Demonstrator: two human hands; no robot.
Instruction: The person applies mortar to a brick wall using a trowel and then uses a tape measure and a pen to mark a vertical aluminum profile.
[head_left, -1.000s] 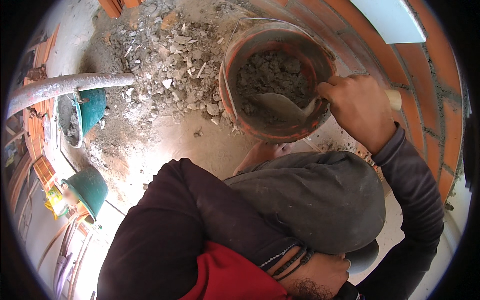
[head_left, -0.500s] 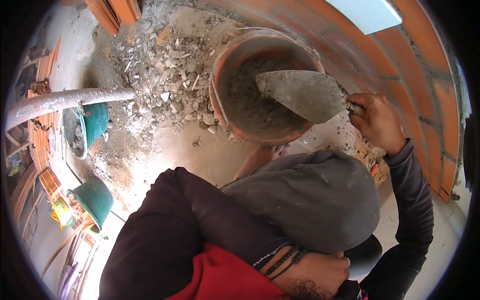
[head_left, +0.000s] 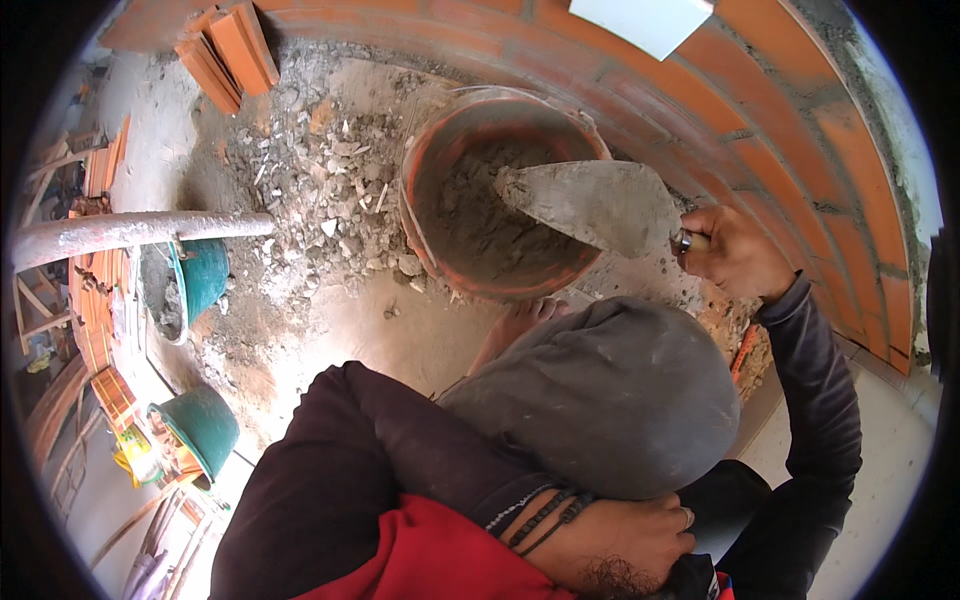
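Note:
My right hand (head_left: 728,250) grips the handle of a cement-crusted trowel (head_left: 600,205), its blade held over the right part of an orange bucket (head_left: 430,255). Wet grey mortar (head_left: 480,225) lies inside the bucket, which stands beside the brick wall. Low in the picture my left hand (head_left: 625,540) rests across my body, against my bent grey-trousered leg (head_left: 600,390), with curled fingers; what they hold, if anything, is hidden. A bare foot (head_left: 515,330) shows just below the bucket.
Rubble (head_left: 310,200) covers the floor left of the bucket. A brick wall (head_left: 790,160) curves along top and right, with a white panel (head_left: 640,20). Loose hollow bricks (head_left: 225,60) lie upper left. A crusted pole (head_left: 140,235) and two green buckets (head_left: 205,275) are at left, among clutter.
The trowel has risen from inside the mortar to above the bucket, and my right hand has moved right and down. The view has shifted, revealing more wall and bricks at the top.

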